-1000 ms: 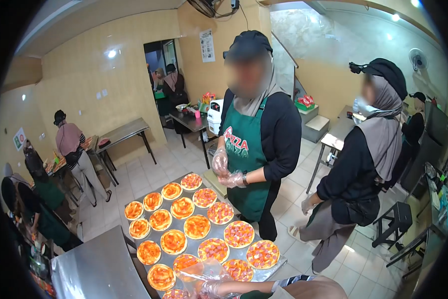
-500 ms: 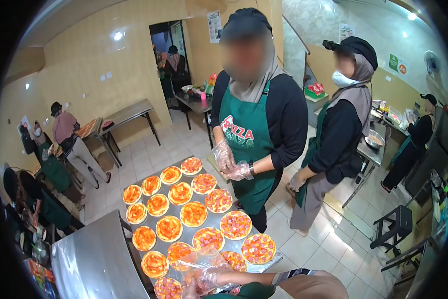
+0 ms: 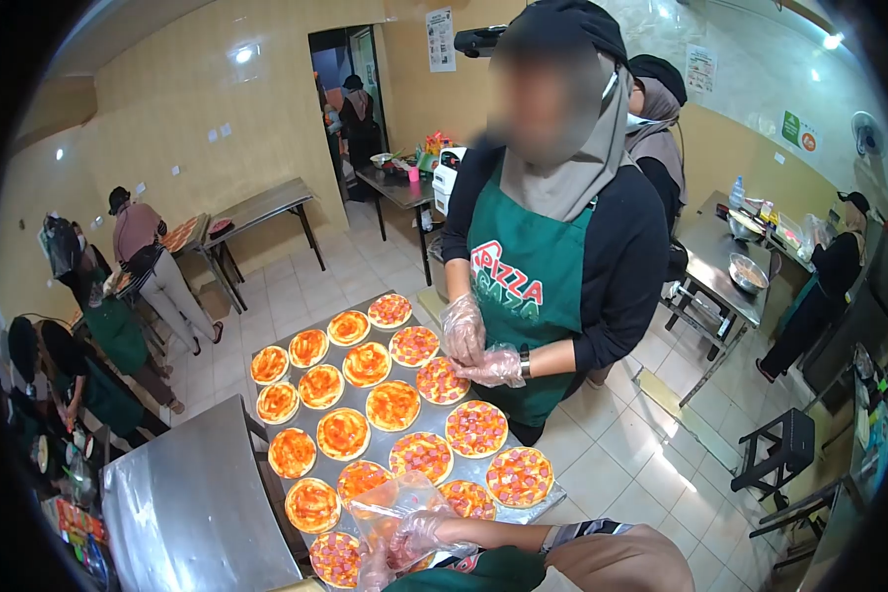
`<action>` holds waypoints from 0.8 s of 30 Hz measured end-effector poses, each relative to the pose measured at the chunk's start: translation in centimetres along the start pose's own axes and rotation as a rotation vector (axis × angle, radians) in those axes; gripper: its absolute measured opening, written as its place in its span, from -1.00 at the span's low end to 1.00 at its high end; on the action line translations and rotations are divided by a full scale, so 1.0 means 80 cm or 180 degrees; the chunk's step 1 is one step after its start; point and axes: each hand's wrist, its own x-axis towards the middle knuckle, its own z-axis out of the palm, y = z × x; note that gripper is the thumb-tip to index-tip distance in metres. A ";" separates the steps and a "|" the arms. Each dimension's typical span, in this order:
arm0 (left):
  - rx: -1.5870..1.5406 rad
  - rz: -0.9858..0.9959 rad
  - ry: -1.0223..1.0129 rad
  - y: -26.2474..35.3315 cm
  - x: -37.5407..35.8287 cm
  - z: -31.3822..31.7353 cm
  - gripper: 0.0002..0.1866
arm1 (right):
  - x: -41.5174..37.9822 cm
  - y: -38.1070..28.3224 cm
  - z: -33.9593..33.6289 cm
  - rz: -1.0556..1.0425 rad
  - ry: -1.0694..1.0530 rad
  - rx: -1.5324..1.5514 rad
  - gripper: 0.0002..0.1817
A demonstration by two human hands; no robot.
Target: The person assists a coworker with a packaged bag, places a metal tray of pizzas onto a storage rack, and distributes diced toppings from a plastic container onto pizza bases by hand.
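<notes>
At the bottom of the view, my left hand [image 3: 374, 569], in a clear plastic glove, grips a clear plastic bag [image 3: 400, 490] held above the near end of the metal table. My right hand [image 3: 419, 536], also gloved, is at the bag's lower part with its fingers curled; what they hold is hidden. Just beyond the bag lies a pizza with sauce and some toppings [image 3: 361, 481]. A pizza topped with pink sausage pieces [image 3: 335, 559] sits left of my left hand, and another topped pizza [image 3: 467, 500] lies right of the bag.
Rows of small pizzas, some with only red sauce [image 3: 343, 433], cover the metal table [image 3: 432, 407]. Across it stands a co-worker in a green apron [image 3: 533, 266], gloved hands over a topped pizza [image 3: 443, 381]. A bare metal table [image 3: 197, 503] adjoins at left; a black stool [image 3: 774, 449] stands right.
The co-worker opposite has leaned in, bringing both hands over the pizzas. The masked person has moved behind that co-worker. My hands stay near the same spot with the bag, slightly further right.
</notes>
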 end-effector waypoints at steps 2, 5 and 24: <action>0.0126 0.0035 -0.0025 -0.006 -0.002 -0.003 -0.35 | -0.003 -0.011 -0.001 0.0087 0.0074 -0.0057 -0.74; -0.0464 -0.0473 0.0271 0.021 -0.012 -0.007 -0.34 | 0.001 -0.020 0.004 0.0171 0.0212 -0.0217 -0.77; -0.3618 -0.0910 0.1568 0.010 -0.099 -0.067 -0.22 | 0.063 -0.099 0.047 0.0588 -0.0347 0.2243 -0.75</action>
